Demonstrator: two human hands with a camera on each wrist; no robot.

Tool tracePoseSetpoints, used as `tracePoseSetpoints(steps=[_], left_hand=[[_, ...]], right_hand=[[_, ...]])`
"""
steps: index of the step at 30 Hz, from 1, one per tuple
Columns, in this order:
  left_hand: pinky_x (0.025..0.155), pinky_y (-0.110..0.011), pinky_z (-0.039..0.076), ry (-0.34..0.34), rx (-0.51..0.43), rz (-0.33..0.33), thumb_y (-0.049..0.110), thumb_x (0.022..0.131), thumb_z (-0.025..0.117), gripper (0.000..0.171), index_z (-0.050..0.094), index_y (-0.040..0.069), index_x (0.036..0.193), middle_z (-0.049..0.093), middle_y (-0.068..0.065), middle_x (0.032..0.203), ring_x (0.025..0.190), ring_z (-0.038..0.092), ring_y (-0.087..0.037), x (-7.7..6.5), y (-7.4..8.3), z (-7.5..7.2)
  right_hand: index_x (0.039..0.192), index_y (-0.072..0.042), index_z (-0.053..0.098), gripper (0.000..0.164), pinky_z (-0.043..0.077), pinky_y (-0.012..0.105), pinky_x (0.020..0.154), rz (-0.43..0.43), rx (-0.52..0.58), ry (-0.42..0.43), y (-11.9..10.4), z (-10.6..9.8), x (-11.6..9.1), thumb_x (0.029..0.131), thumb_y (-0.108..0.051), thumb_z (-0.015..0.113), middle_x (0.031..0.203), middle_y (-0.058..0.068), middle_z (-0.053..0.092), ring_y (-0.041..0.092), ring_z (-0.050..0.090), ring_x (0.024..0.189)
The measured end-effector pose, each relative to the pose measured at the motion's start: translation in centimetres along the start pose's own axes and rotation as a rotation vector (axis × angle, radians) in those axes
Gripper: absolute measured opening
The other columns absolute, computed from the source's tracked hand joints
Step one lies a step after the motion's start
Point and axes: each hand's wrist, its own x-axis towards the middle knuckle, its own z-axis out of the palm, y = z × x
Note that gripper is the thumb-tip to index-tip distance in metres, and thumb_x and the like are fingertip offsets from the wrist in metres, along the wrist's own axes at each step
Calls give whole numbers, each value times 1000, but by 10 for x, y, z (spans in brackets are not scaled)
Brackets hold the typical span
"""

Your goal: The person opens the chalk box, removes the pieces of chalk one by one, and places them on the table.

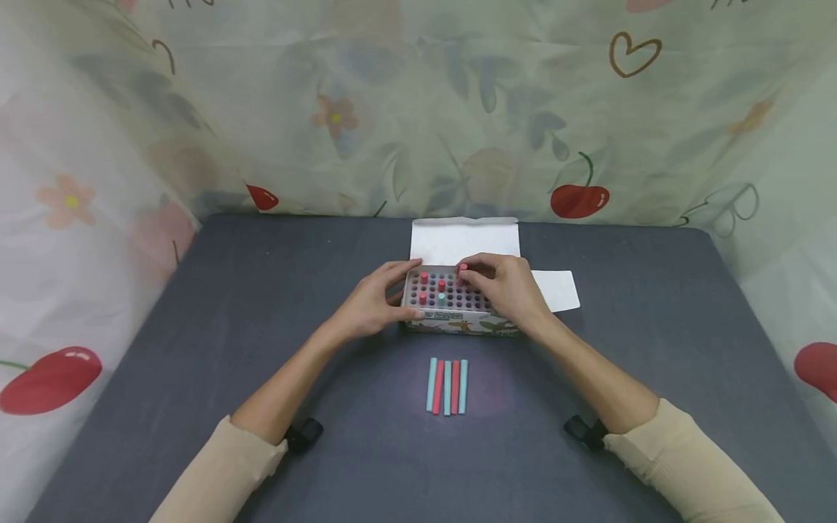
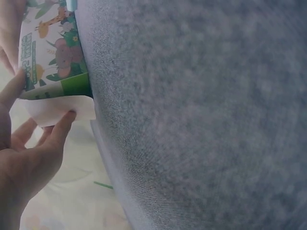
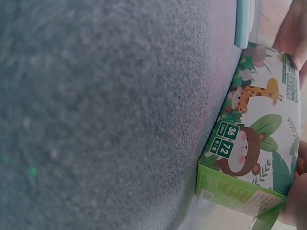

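An open chalk box (image 1: 461, 325) stands on the dark table, its top a grid of holes. My left hand (image 1: 375, 301) grips the box's left end, thumb at the front corner and fingertips at the back corner. Over the right part of the grid, my right hand (image 1: 506, 287) pinches a pink chalk stick (image 1: 463, 267) upright between thumb and fingers. Three pink sticks and a light-blue chalk stick (image 1: 441, 298) poke up from holes on the left side. Animal pictures cover the box front (image 3: 254, 120) in the right wrist view; the held stick is hidden there.
Several chalk sticks (image 1: 447, 388), light blue and pink in turn, lie side by side in front of the box. Its white lid flap (image 1: 464, 241) stands raised at the back, and a side flap (image 1: 556, 290) sticks out right. A patterned curtain (image 1: 418, 109) hangs behind the table.
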Motion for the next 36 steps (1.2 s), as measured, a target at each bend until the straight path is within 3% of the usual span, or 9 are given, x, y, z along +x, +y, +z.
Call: tracePoseSetpoints(steps=[9, 14, 21, 26, 32, 36], left_hand=[[101, -42, 37, 1, -34, 15, 11, 72, 77, 83, 33, 18, 142, 33, -10, 138, 127, 35, -26, 0, 0, -1], [100, -37, 39, -10, -9, 11, 15, 73, 77, 82, 33, 21, 142, 34, -6, 137, 126, 36, -21, -1, -1, -1], [101, -39, 38, -19, -15, 21, 16, 75, 75, 79, 34, 21, 142, 34, -6, 137, 127, 36, -22, -4, 5, -1], [101, -45, 37, -23, -34, 29, 8, 75, 74, 78, 33, 10, 142, 33, -16, 137, 127, 35, -30, -9, 21, -3], [100, -38, 39, -23, 3, 24, 16, 75, 75, 81, 32, 18, 143, 34, -9, 137, 126, 37, -24, -3, 3, -1], [100, -37, 39, -12, -4, 17, 19, 73, 77, 81, 34, 23, 142, 35, -6, 136, 125, 37, -22, -2, 1, -1]], right_hand=[[100, -17, 68, 17, 54, 25, 60, -88, 146, 127, 1, -1, -2, 85, -26, 65, 86, -3, 67, 14, 65, 70], [102, -16, 68, 19, 53, 24, 61, -105, 190, 162, -2, -4, -7, 86, -25, 64, 83, 2, 68, 17, 66, 74], [102, -3, 66, 17, 55, 43, 67, -102, 326, 148, -28, -18, -17, 85, -9, 64, 84, 18, 67, 34, 65, 75], [103, 0, 65, 19, 55, 43, 68, -69, 360, 139, -34, -24, -22, 86, -8, 63, 92, 18, 66, 32, 64, 79], [104, 1, 65, 21, 55, 44, 68, -27, 384, 120, -37, -29, -27, 85, -8, 64, 94, 18, 66, 33, 64, 81], [105, 1, 65, 22, 54, 45, 67, -9, 388, 101, -40, -33, -32, 85, -8, 64, 94, 18, 66, 35, 64, 77]])
